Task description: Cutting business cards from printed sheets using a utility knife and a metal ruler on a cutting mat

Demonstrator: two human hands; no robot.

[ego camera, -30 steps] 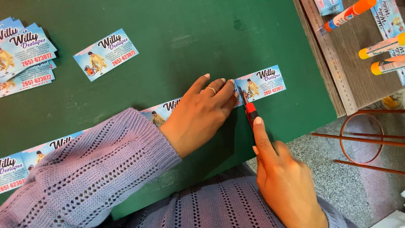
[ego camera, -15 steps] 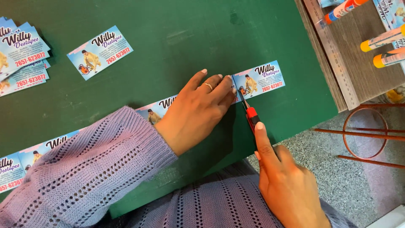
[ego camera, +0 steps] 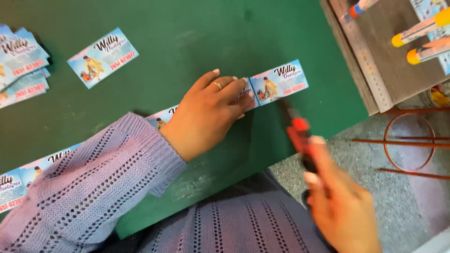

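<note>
My left hand [ego camera: 208, 112], in a lilac knit sleeve with a ring on one finger, presses flat on a long strip of printed cards [ego camera: 164, 116] lying across the green cutting mat [ego camera: 187, 42]. The end card [ego camera: 280, 81] of the strip lies just right of my fingertips. My right hand [ego camera: 340, 201] grips a red and black craft knife [ego camera: 300, 136], blurred, with its tip below the end card and lifted toward me off the strip.
A single cut card [ego camera: 103, 57] and a stack of cut cards [ego camera: 21, 61] lie at the mat's upper left. A metal ruler [ego camera: 363, 51] and several markers [ego camera: 419, 33] rest on a wooden board at right. A copper wire stand [ego camera: 408, 140] sits on the speckled floor.
My right hand has drawn the knife down and toward me, away from the strip. The end card now looks separated from the strip. My left hand has held still.
</note>
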